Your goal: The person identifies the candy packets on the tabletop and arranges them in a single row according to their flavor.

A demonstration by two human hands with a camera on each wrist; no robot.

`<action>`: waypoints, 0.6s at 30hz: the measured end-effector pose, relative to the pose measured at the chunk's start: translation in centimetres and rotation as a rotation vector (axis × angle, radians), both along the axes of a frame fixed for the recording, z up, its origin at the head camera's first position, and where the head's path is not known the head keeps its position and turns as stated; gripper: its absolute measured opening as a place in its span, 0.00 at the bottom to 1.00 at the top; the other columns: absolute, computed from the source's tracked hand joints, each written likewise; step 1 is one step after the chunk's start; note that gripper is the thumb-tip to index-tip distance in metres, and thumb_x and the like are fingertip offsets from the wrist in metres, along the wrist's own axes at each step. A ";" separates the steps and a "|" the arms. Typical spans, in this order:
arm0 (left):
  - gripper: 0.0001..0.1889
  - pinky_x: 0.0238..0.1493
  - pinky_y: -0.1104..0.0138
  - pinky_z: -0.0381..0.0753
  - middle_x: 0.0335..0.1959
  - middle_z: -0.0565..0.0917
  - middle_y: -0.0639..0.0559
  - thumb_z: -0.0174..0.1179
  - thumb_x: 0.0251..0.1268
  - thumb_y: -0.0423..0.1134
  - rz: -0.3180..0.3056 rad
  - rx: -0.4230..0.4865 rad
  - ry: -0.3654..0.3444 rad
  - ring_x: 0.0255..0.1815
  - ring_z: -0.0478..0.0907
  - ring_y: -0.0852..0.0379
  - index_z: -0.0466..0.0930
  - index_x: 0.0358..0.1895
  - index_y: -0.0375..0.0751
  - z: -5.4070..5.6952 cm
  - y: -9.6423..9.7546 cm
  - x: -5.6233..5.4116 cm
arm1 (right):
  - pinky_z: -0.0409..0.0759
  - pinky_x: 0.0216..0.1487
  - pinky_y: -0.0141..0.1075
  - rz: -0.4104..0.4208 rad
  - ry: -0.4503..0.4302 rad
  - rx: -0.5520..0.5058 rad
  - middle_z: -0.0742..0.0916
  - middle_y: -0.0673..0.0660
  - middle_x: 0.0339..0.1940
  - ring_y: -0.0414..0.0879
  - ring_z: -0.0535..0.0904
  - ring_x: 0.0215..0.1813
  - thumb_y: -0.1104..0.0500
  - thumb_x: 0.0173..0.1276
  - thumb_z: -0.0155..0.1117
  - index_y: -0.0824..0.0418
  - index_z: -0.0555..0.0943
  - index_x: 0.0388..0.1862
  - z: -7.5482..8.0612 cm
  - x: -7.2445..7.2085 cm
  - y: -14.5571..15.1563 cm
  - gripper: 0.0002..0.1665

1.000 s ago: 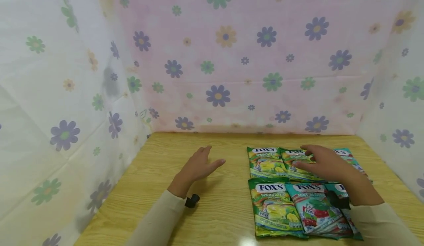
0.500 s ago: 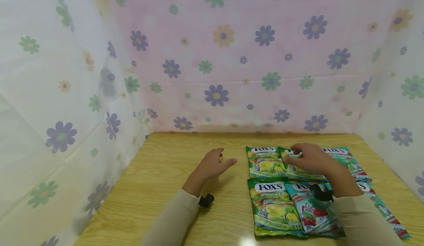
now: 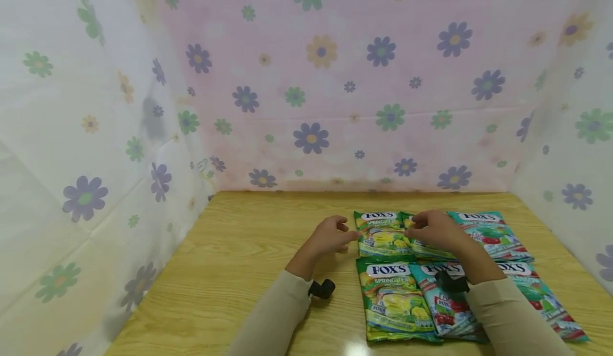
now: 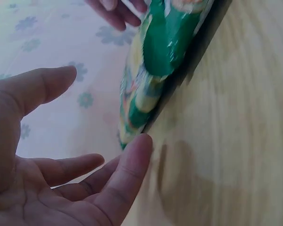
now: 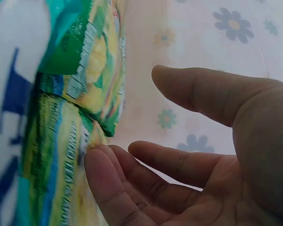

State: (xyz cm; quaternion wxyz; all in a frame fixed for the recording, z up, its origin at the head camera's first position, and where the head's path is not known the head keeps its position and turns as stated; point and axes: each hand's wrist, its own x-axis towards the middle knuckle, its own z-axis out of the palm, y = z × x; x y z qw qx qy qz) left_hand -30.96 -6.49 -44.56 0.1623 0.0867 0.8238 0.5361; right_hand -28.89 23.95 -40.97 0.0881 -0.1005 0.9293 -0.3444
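Observation:
My left hand (image 3: 328, 237) hovers at the left edge of the back-left green FOX'S Spring Tea candy bag (image 3: 383, 241), thumb and fingers spread apart. In the left wrist view, the fingertips are close to that bag's green end (image 4: 167, 47); whether they touch it is unclear. My right hand (image 3: 438, 232) is over the second Spring Tea bag (image 3: 426, 250) in the back row, hiding most of it. Its fingers are loosely bent and hold nothing. In the right wrist view, the fingertips are beside the yellow-green bags (image 5: 61, 160).
To the right lies a teal Mint Blossom bag (image 3: 495, 236). The front row has a Spring Tea bag (image 3: 395, 303) and two teal bags, one (image 3: 447, 308) partly under my right wrist, another (image 3: 541, 292) farther right. Flowered cloth (image 3: 335, 90) walls the wooden table (image 3: 239, 260).
My left hand has moved right, up to the back-left bag. The right hand has shifted left from the teal bags over the second Spring Tea bag. The bags appear unmoved.

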 end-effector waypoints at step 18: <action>0.35 0.50 0.61 0.89 0.65 0.79 0.43 0.71 0.68 0.45 0.016 0.142 -0.075 0.55 0.84 0.54 0.71 0.73 0.36 -0.9 1.7 0.2 | 0.87 0.49 0.50 0.014 -0.021 -0.019 0.82 0.74 0.62 0.62 0.84 0.55 0.50 0.74 0.68 0.75 0.73 0.70 -1.0 0.1 -1.4 0.37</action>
